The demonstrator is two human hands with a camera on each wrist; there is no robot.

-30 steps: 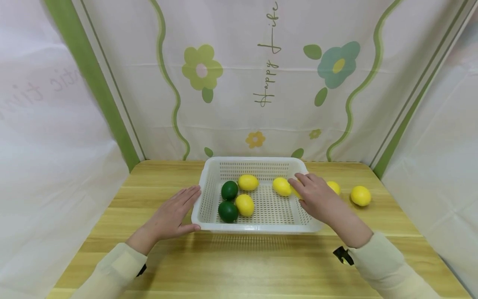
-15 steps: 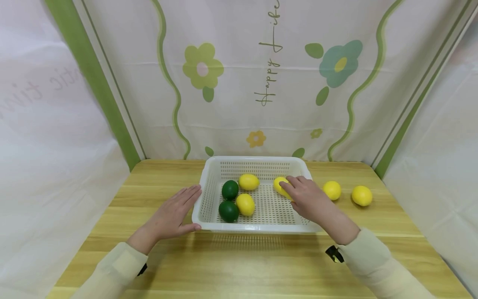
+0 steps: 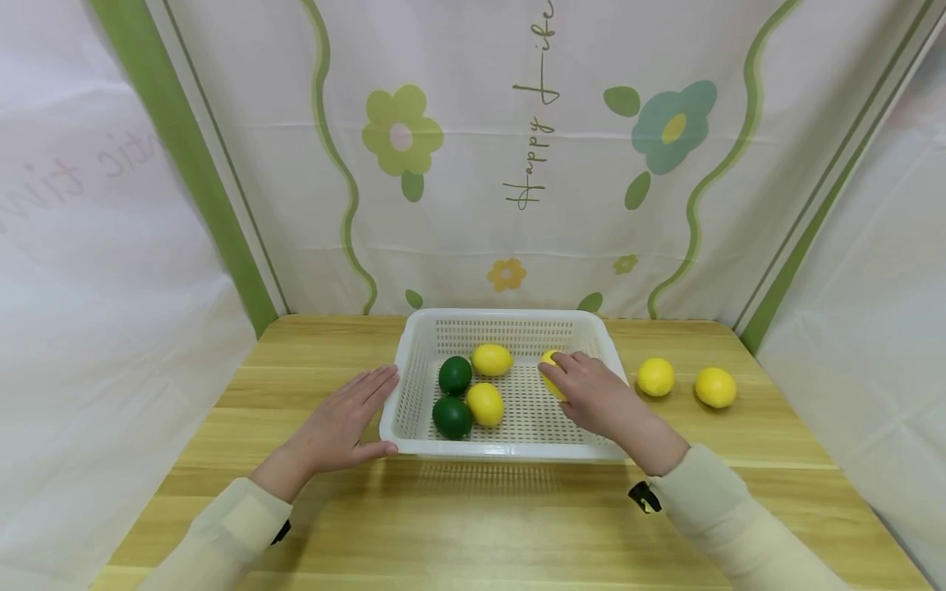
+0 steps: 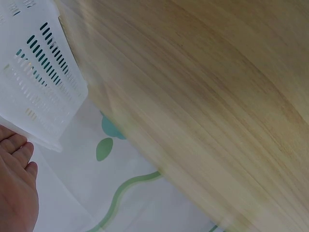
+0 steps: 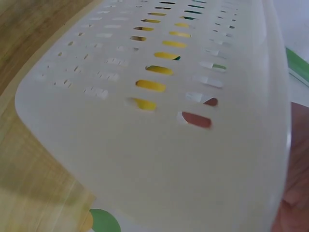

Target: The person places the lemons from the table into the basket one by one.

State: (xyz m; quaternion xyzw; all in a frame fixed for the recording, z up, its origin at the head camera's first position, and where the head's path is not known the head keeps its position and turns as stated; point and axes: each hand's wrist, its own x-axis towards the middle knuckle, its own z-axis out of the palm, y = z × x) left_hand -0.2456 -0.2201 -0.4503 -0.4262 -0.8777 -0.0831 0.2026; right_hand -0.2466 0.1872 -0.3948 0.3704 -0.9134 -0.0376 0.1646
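Observation:
A white slotted basket (image 3: pixel 502 315) stands mid-table. Inside lie two green limes (image 3: pixel 455 375) (image 3: pixel 452 416) and two yellow lemons (image 3: pixel 491 359) (image 3: pixel 484 404). My right hand (image 3: pixel 584 392) reaches over the basket's right wall, its fingers curled over a third yellow lemon (image 3: pixel 548 361) that is mostly hidden beneath them. My left hand (image 3: pixel 353 417) lies flat against the basket's left wall, thumb at the front corner. In the left wrist view the fingertips (image 4: pixel 14 159) lie beside the basket corner (image 4: pixel 46 87). The right wrist view is filled by the basket wall (image 5: pixel 169 125), yellow showing through its slots.
Two more yellow lemons (image 3: pixel 655 377) (image 3: pixel 715 387) lie on the wooden table (image 3: pixel 488 525) right of the basket. A flowered cloth backdrop (image 3: pixel 517 164) closes off the back and both sides. The table's front edge runs near my sleeves.
My right hand has moved left, further into the basket, and now covers the lemon there. One lemon on the table, earlier half hidden by that hand, shows fully. The left hand has stayed put.

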